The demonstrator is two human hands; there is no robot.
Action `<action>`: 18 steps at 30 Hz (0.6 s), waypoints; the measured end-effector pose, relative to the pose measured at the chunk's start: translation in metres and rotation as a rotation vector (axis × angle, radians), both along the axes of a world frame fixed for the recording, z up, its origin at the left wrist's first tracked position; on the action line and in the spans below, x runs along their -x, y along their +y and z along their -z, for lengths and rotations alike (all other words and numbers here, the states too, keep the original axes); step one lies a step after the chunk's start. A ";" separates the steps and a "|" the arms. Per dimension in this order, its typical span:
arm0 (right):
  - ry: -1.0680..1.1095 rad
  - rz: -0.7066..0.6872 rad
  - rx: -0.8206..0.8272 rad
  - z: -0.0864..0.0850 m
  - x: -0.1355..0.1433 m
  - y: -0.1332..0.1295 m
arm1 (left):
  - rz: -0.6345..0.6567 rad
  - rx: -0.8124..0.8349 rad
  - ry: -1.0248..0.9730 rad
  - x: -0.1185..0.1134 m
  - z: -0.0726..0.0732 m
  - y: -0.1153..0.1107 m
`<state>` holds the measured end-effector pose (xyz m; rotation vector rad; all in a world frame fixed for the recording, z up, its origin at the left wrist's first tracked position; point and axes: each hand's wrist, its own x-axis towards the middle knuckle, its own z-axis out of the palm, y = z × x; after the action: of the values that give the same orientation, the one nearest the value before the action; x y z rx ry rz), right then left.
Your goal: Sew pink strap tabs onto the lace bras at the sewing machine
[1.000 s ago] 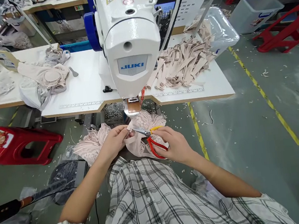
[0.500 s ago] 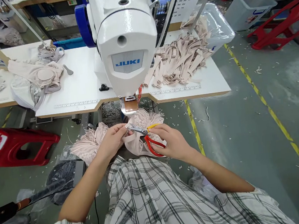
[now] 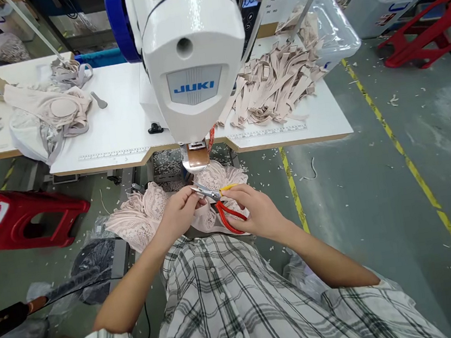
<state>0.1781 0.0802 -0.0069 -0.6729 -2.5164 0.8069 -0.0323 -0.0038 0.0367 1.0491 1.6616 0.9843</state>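
Observation:
My right hand (image 3: 257, 211) grips scissors (image 3: 228, 218) with one red and one yellow handle. Their metal blades point left, with the tips at the fingers of my left hand (image 3: 180, 212). That hand is closed, pinching the edge of a pale pink lace bra (image 3: 214, 177) lying below the sewing machine head. The exact bit between its fingertips is hidden. To the left of it, more pale pink lace (image 3: 133, 218) is bunched in folds. Just above the hands is the machine's needle area, with a brown guard plate (image 3: 198, 157).
The white JUKI sewing machine (image 3: 194, 46) stands over the white table (image 3: 113, 128). A heap of beige fabric strips (image 3: 276, 86) lies right, and a beige bra (image 3: 61, 107) left. A red stool (image 3: 29, 215) is at the left; a clear plastic bin (image 3: 334, 29) stands behind the strips.
My left fingers have shifted slightly around the fabric edge, and the scissors have moved a little up and left. The whole view has tilted slightly downward.

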 end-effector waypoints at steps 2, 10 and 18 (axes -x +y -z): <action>-0.007 0.000 0.015 0.001 0.001 0.002 | 0.001 -0.018 0.022 0.000 0.003 0.003; 0.067 0.106 0.196 0.017 -0.011 0.002 | -0.020 -0.039 0.057 0.015 0.008 0.008; 0.127 0.066 0.273 0.028 0.009 0.004 | -0.022 0.018 -0.030 0.028 0.010 0.022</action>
<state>0.1695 0.0839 -0.0347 -0.7618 -2.2805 1.1443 -0.0604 0.0180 0.0266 1.0012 1.6577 0.9926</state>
